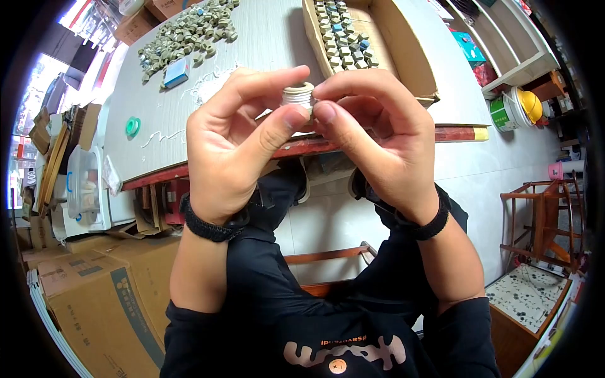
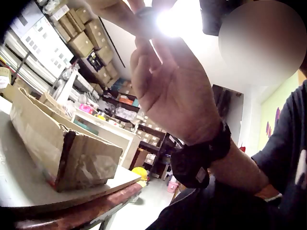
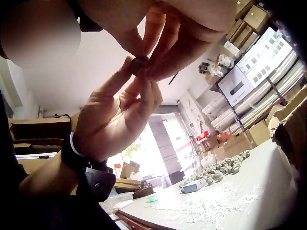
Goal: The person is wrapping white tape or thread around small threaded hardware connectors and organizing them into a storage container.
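Note:
A pipe fitting (image 1: pixel 298 96) with white tape wound round its thread is held up between both hands over the table's near edge. My left hand (image 1: pixel 227 142) grips it from the left, thumb at its lower side and index finger reaching past its top. From the right, my right hand (image 1: pixel 387 129) pinches it with thumb and index fingertip. In the right wrist view the fitting (image 3: pixel 139 65) shows dark between the fingertips of the left hand (image 3: pixel 115 117) and right hand (image 3: pixel 187 33). Glare covers part of the grip in the left wrist view.
Many loose fittings (image 1: pixel 189 34) are heaped at the back left beside a small blue-white box (image 1: pixel 176 73). White tape shreds (image 1: pixel 211 85) and a green spool (image 1: pixel 132 126) lie nearby. An open cardboard box (image 1: pixel 403 50) with rows of fittings (image 1: pixel 343 38) stands right of centre.

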Tool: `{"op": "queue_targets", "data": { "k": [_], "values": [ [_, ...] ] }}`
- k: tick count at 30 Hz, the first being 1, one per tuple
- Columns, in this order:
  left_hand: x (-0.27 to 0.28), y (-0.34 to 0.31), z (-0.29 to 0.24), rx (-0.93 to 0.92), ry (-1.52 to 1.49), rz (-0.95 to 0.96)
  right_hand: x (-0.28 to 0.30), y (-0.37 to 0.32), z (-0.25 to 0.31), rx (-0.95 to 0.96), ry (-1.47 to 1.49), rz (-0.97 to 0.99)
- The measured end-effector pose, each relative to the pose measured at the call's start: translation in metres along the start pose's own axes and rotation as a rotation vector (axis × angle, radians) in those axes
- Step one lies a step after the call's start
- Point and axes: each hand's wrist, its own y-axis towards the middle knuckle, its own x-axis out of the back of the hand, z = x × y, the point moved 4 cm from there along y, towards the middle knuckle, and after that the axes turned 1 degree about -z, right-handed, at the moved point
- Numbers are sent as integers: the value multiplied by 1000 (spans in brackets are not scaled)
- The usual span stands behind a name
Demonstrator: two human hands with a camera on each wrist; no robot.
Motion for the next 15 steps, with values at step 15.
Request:
{"op": "queue_targets", "data": {
  "k": [15],
  "values": [
    [-3,1,-4,-27,47,72,8,3,0,70,-7,184]
  ]
}}
